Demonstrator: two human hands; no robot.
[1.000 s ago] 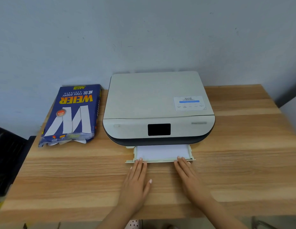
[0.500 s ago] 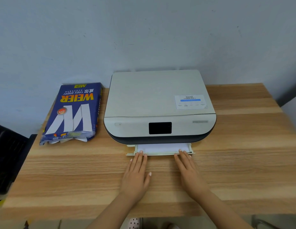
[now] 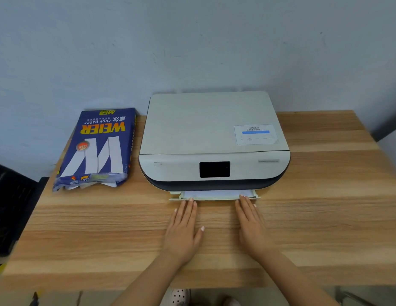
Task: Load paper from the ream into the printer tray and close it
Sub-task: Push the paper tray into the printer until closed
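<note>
I am pressing my flat left hand (image 3: 183,230) and right hand (image 3: 252,226), fingers straight and together, fingertips touching the printer tray (image 3: 214,198) front edge, gripping nothing.

Printer (image 3: 211,138): cream top, dark navy base, black screen (image 3: 214,169). Ream wrapper (image 3: 97,146), frame left: navy w/ white stripes, orange lettering. Table (image 3: 325,217): light wood-grain bands.

Both hands flat, palms down, fingers extended and pointing far. Left hand (image 3: 183,228): fingers together, thumb splayed out to the right. Right hand (image 3: 252,226): fingers together, angled slightly left, thumb tucked out of sight. No grip on anything, both just lie open. Forearms bare, converging from the near edge, well apart at the wrists.
</note>
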